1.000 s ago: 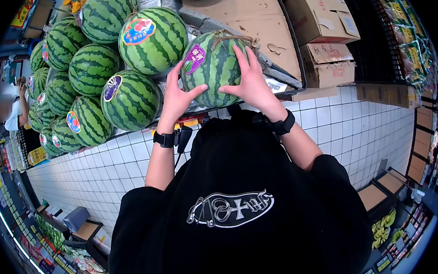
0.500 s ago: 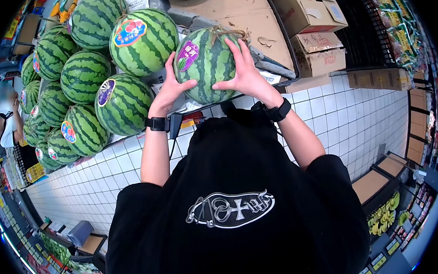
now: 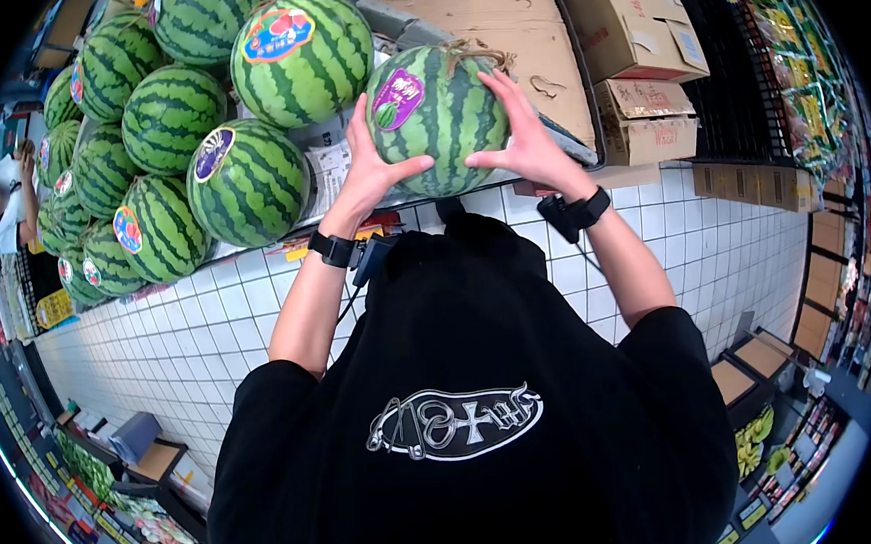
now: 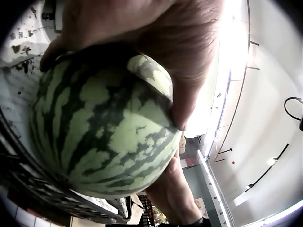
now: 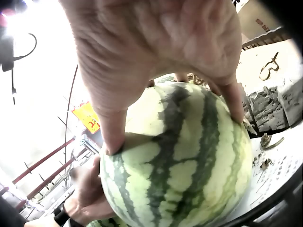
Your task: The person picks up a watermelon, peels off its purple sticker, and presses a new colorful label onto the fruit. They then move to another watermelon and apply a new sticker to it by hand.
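Observation:
In the head view a striped watermelon (image 3: 447,137) with a purple sticker (image 3: 398,100) and a dry stem sits between both hands at the display's front edge. My left hand (image 3: 364,167) grips its left side, thumb across the near face. From the right, my right hand (image 3: 530,147) holds it, fingers spread over the far side and thumb pointing inward. Close up in the left wrist view, the rind (image 4: 109,137) fills the space under the palm. The right wrist view shows the fingers and thumb pressed on the same watermelon (image 5: 180,161). Its underside is hidden.
Several more watermelons are piled to the left, the nearest one (image 3: 249,184) bearing a dark round sticker. Newspaper (image 3: 330,174) and a cardboard sheet (image 3: 490,14) line the display. Cardboard boxes (image 3: 635,25) are stacked at the right. White floor tiles (image 3: 652,229) lie below.
Between both hands, the watermelon has shifted slightly right, away from its neighbours, and more newspaper shows beside it. My right forearm has swung outward. Both hands keep their hold.

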Motion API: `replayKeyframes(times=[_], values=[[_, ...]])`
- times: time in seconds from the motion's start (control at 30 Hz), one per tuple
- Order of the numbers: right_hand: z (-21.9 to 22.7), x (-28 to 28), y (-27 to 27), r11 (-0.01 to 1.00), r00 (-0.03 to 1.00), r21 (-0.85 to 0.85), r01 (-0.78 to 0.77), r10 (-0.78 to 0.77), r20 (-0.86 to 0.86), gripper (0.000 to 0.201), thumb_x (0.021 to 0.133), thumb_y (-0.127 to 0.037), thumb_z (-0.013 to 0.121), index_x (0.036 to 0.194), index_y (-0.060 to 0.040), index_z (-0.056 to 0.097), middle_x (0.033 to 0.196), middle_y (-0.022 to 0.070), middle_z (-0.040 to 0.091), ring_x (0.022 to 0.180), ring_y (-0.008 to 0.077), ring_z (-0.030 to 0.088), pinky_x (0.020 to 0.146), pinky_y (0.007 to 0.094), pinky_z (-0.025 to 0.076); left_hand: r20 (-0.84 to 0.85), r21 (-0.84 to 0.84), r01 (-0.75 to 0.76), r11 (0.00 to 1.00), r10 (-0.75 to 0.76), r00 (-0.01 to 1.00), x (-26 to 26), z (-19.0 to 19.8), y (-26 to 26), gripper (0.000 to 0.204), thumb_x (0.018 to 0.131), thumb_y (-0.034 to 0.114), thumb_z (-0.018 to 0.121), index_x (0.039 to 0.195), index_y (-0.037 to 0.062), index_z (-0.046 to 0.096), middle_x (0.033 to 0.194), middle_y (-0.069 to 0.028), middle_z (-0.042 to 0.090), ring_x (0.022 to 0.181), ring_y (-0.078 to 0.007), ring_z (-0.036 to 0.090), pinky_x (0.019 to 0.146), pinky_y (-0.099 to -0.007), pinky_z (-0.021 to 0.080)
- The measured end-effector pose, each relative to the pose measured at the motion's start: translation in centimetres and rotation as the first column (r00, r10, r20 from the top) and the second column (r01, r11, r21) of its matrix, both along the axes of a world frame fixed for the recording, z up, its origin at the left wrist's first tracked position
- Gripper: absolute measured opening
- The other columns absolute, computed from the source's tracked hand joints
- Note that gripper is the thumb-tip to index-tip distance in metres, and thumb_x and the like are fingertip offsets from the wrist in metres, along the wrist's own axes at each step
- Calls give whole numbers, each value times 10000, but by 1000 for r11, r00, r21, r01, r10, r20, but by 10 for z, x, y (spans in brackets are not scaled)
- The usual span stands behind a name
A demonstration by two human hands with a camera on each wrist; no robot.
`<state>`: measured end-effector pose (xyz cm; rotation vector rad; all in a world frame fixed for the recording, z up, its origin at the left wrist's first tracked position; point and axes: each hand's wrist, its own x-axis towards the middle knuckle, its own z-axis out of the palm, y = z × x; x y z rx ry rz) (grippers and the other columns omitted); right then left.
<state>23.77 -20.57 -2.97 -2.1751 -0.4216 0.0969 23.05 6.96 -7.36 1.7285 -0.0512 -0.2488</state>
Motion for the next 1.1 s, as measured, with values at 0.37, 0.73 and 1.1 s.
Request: replayKeyframes(times=[0.37, 0.73, 1.1], values=[[-2, 39, -26, 955, 948, 87, -284, 293, -123, 1138, 715, -394, 930, 1624, -161, 287, 1704, 205, 202, 1594, 363, 166, 1284, 486, 196, 28, 235, -97, 967, 93, 995, -27, 18, -21, 1510, 602, 399, 1015, 1596, -38, -36, 1576, -281, 116, 1504, -428, 158, 1259, -497, 227], [-3, -2, 12, 1000, 1000, 5, 14, -14, -27, 1192, 653, -469, 950, 1613, -176, 307, 1663, 286, 204, 1545, 471, 226, 1235, 532, 288, -196, -265, -15, 964, -39, 980, -3, 18, 17, 1207, 774, 216, 928, 1643, 146, 94, 1625, -179, 264, 1465, -325, 358, 1186, -447, 376], [-28, -30, 20, 922, 943, 231, 311, -269, -195, 1108, 762, -456, 909, 1600, -47, 310, 1553, 268, 406, 1446, 387, 431, 1192, 448, 377, -253, -531, 29, 847, -191, 949, 9, -34, 40, 1207, 815, 267, 899, 1650, 367, 33, 1659, -83, 235, 1491, -291, 323, 1139, -510, 424]])
